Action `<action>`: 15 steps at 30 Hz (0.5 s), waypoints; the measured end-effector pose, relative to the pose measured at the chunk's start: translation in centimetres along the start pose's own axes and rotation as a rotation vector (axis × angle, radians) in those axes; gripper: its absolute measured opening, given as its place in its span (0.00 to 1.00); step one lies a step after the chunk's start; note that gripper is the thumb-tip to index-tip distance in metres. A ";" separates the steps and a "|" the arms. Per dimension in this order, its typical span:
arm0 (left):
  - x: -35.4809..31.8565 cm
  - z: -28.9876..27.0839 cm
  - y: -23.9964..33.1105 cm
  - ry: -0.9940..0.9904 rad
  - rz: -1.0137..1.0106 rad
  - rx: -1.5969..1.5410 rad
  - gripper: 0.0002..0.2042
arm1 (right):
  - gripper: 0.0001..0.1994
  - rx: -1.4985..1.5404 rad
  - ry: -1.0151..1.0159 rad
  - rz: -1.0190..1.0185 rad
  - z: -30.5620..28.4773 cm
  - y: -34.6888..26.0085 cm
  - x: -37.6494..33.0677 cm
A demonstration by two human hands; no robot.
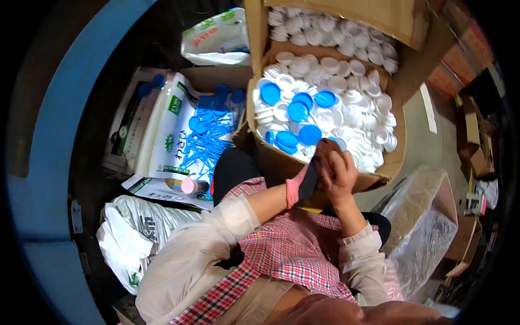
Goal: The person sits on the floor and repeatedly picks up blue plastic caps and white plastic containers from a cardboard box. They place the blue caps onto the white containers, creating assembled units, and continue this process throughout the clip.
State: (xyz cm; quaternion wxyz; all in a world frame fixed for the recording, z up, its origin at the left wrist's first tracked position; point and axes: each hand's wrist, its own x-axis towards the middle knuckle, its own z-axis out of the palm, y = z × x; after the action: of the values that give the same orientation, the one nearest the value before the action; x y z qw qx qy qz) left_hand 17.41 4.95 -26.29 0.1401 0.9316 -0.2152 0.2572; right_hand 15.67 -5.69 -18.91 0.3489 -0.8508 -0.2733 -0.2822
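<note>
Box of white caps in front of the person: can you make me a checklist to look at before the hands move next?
1. Cardboard box open on top: ok, many white caps show inside.
2. Blue caps easy to see: ok, several lie on the white ones.
3. Left hand covered: ok, it wears a dark glove with a pink cuff.
4. Hands apart: not ok, the right hand overlaps the left in this view.
5. Nearest blue cap held: cannot tell, it shows right beside the fingertips.
</note>
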 end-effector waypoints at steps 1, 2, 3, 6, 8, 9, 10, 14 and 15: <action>0.2 -0.4 0.2 0.065 -0.323 -0.554 0.17 | 0.11 -0.122 0.008 0.074 0.3 1.0 0.4; -0.2 -1.3 -0.7 -0.061 -0.543 -1.017 0.19 | 0.10 -0.056 0.016 0.184 1.0 2.6 0.7; 0.0 -2.1 -1.5 -0.193 -0.746 -1.491 0.21 | 0.08 -0.211 0.016 0.247 0.7 4.2 0.8; 5.1 -6.9 -4.6 -0.444 -0.814 -1.793 0.26 | 0.12 -0.147 0.224 0.501 -1.7 10.1 0.2; 7.6 -4.8 -8.2 -0.329 -0.643 -1.271 0.30 | 0.11 -0.170 0.297 0.624 -2.1 10.3 1.8; 9.1 -3.3 -9.4 -0.277 -0.556 -1.000 0.32 | 0.11 -0.180 0.289 0.543 -2.6 8.9 2.0; 10.1 -2.8 -11.5 -0.185 -0.462 -0.600 0.33 | 0.11 -0.136 0.287 0.464 -1.3 8.4 2.2; 8.4 -1.9 -23.6 -0.062 -0.543 -0.935 0.21 | 0.10 0.065 0.013 0.482 4.2 6.6 -0.1; 6.4 -0.7 -26.2 0.138 -0.688 -0.846 0.17 | 0.10 0.006 -0.028 0.444 5.7 7.2 -1.3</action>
State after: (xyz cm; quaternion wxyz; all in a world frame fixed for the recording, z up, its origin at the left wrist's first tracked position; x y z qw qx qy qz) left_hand 34.48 25.86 -26.22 0.5923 0.7916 0.0268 0.1478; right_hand 21.19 -6.16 -26.35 0.4013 -0.8929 -0.0849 -0.1859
